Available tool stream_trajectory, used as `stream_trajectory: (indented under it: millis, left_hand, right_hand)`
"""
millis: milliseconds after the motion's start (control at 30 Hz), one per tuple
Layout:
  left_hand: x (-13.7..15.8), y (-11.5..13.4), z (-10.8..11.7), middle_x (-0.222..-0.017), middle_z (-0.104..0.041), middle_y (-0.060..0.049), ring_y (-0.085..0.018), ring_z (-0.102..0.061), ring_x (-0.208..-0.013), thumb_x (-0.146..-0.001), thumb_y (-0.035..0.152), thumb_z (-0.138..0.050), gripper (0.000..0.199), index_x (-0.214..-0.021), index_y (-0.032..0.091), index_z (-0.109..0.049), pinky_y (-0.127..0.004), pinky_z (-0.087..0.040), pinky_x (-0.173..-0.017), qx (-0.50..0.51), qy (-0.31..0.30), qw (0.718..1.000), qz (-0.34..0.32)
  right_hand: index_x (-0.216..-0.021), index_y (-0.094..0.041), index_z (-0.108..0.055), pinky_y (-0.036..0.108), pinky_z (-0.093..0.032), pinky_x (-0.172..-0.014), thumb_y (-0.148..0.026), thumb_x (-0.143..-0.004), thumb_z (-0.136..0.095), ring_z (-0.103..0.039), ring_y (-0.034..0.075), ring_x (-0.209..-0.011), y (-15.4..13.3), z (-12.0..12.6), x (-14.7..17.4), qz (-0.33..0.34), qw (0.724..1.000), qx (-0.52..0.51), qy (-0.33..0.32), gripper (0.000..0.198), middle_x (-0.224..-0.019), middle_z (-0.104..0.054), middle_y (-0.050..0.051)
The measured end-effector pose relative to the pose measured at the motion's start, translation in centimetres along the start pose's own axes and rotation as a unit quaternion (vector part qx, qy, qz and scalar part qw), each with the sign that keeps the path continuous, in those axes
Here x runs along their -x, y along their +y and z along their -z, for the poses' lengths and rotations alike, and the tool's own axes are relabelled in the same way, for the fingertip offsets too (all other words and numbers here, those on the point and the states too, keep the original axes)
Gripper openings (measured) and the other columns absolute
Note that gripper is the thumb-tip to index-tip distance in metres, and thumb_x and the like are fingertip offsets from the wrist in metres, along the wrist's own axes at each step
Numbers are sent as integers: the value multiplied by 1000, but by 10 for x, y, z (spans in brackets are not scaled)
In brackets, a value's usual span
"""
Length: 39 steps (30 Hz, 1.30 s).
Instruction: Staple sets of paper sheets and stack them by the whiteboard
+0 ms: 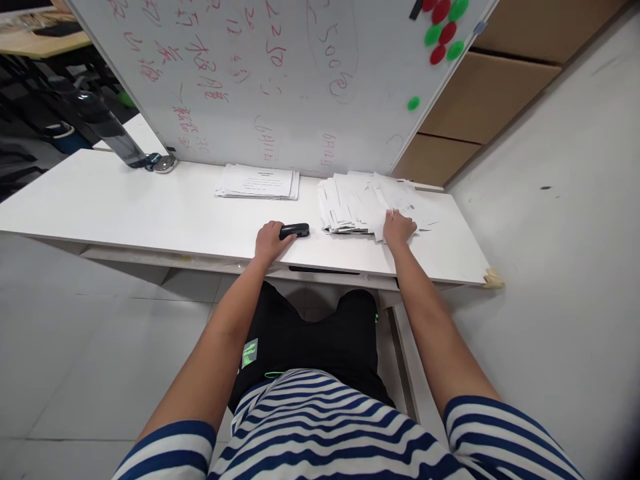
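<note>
My left hand (pixel 271 241) is closed around one end of a black stapler (pixel 295 231), held at the front part of the white desk (pixel 165 210). Over on the right, my right hand (pixel 399 228) has its fingers closed at the lower edge of a loose, messy pile of paper sheets (pixel 350 200). Its fingertips seem to pinch a sheet there, though the exact grip is partly hidden. A neater stack of printed papers (pixel 260 182) lies further back, left of the messy pile and apart from it.
A whiteboard (pixel 280 80) with red writing stands along the desk's back edge, with red and green magnets (pixel 440 33) at its upper right. A clear bottle (pixel 107 127) lies tilted at the back left. Cardboard boxes (pixel 490 93) are stacked behind, beside a white wall (pixel 565 220).
</note>
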State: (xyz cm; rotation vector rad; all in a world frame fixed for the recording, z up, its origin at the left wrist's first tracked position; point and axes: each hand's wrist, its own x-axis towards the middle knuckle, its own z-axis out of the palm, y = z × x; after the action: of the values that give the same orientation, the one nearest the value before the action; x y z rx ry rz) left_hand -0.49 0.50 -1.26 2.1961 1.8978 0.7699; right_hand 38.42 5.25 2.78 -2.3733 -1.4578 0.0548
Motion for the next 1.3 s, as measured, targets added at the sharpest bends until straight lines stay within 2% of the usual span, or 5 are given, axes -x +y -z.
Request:
stream_trajectory:
  millis: [300,533,700,900,1300]
  left_hand:
    - [0,2,0,-119,-65,-17,-36,-57,-119,-89,50,-67,41,-118,21,-62,-47,-46,-100,28,29,999,24]
    - [15,8,7,-156,-44,-23,-38,-24,-156,-90,59,-61,67,-141,16,-51,-53,-16,-125,73,113,991,-22]
    - [28,37,21,-145,-58,-21,-33,-45,-144,-91,82,-36,81,-135,18,-57,-49,-32,-122,332,140,933,12]
    - [57,72,39,-121,-74,-14,-32,-68,-120,-71,79,-74,73,-116,21,-68,-49,-54,-105,601,-5,783,159]
    - [60,70,57,-109,-79,-15,-35,-74,-105,-62,46,-93,51,-100,16,-76,-52,-59,-96,512,-39,840,176]
  right_hand:
    - [-84,-19,-65,38,-51,-81,-68,-100,-33,-64,26,-85,-8,50,31,20,957,-274,90,61,-80,-67,8]
    - [-107,-24,-72,40,-59,-91,-78,-79,-66,-70,28,-110,-43,85,120,97,766,-629,-94,61,-104,-76,6]
    - [-112,-25,-74,44,-59,-97,-78,-74,-72,-68,30,-121,-37,78,147,72,703,-670,-227,65,-108,-79,8]
    - [-100,-24,-76,43,-58,-99,-76,-72,-75,-69,29,-118,-21,53,152,38,692,-658,-295,59,-102,-80,7]
    - [-96,-26,-78,46,-60,-93,-87,-72,-66,-73,31,-105,-19,48,140,47,752,-599,-270,66,-91,-79,6]
